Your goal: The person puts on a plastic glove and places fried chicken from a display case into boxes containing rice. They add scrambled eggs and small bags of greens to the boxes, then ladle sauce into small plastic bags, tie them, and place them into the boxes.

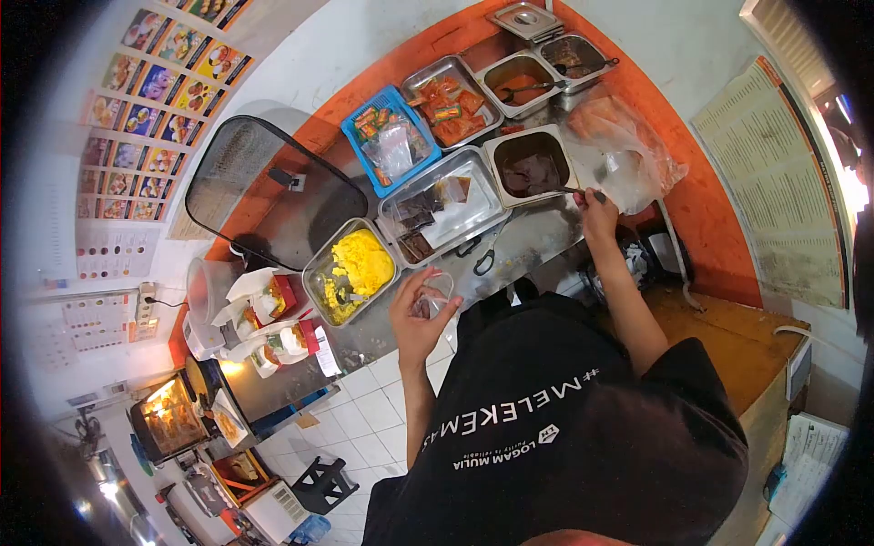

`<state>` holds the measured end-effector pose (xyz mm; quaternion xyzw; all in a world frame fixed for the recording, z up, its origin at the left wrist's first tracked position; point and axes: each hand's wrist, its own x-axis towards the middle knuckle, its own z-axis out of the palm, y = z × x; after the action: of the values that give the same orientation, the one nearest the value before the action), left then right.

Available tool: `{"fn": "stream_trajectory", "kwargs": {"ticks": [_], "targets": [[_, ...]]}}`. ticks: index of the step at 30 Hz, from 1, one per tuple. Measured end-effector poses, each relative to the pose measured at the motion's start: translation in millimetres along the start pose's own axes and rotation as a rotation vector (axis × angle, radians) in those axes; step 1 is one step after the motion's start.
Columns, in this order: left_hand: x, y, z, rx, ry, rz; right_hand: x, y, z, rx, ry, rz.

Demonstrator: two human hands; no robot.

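Observation:
My left hand (416, 314) holds a small clear plastic bag (435, 297) above the steel counter's front edge, its fingers curled around the bag's mouth. My right hand (596, 214) grips the handle of a spoon (575, 190) that reaches into a square steel tub of dark sauce (531, 164). Between the two hands lie a steel tray of dark brown pieces and white paper (437, 209) and black-handled scissors (485, 256) on the counter.
A tray of yellow shredded food (355, 268) is at the left. A blue basket of sachets (391, 136), a tray of orange packets (451, 105) and more sauce tubs (523, 82) line the back. A clear plastic bag bundle (628, 146) lies at the right; a black mesh lid (264, 191) leans at the left.

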<state>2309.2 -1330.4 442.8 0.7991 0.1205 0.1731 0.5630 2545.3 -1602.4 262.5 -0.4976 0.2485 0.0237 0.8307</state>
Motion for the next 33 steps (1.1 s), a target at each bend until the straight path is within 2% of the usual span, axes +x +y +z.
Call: {"fn": "stream_trajectory", "kwargs": {"ticks": [1,2,5,7,10,13,15,17,19,25,27,28,30,33], "targets": [[8.8,0.8,1.5,0.029,-0.029,0.055,-1.5,-1.0,-0.3,0.124,0.05,0.085],[18.9,2.0,3.9,0.057,-0.057,0.11,-1.7,-2.8,-0.2,0.126,0.048,0.08],[52.9,9.6,16.2,0.042,-0.081,0.068,-0.2,-9.7,-3.1,0.268,0.095,0.084],[77.1,10.1,25.8,0.004,-0.097,0.06,5.0,-15.8,-7.0,0.332,0.031,0.062],[113.9,13.6,41.0,0.125,-0.134,0.117,-4.3,-47.8,3.7,0.352,0.014,0.058],[151.2,2.8,61.8,0.225,-0.181,0.203,-2.7,-72.4,12.2,0.377,0.005,0.026],[175.3,-10.5,78.3,0.266,-0.176,0.394,-11.0,-96.7,24.6,0.354,0.01,0.019],[194.5,-19.5,95.9,0.263,-0.189,0.36,-15.9,-115.6,32.5,0.331,0.017,0.02],[214.0,-34.4,115.0,0.275,-0.225,0.425,-15.9,-129.5,39.0,0.338,-0.02,0.003],[232.6,-46.6,170.0,0.333,-0.235,0.4,-14.0,-152.0,44.6,0.383,-0.079,0.013],[236.8,-54.4,183.9,0.076,-0.251,0.372,-24.3,-159.1,50.4,0.357,-0.088,-0.016],[236.3,-46.7,185.3,0.075,-0.25,0.372,-29.7,-162.8,53.3,0.335,-0.097,-0.048],[233.7,-32.1,186.6,-0.149,-0.355,0.235,-39.0,-167.6,54.7,0.317,-0.099,-0.046],[228.5,-17.5,185.2,-0.231,-0.341,0.233,-34.9,-166.3,48.8,0.296,-0.101,-0.064]]}}
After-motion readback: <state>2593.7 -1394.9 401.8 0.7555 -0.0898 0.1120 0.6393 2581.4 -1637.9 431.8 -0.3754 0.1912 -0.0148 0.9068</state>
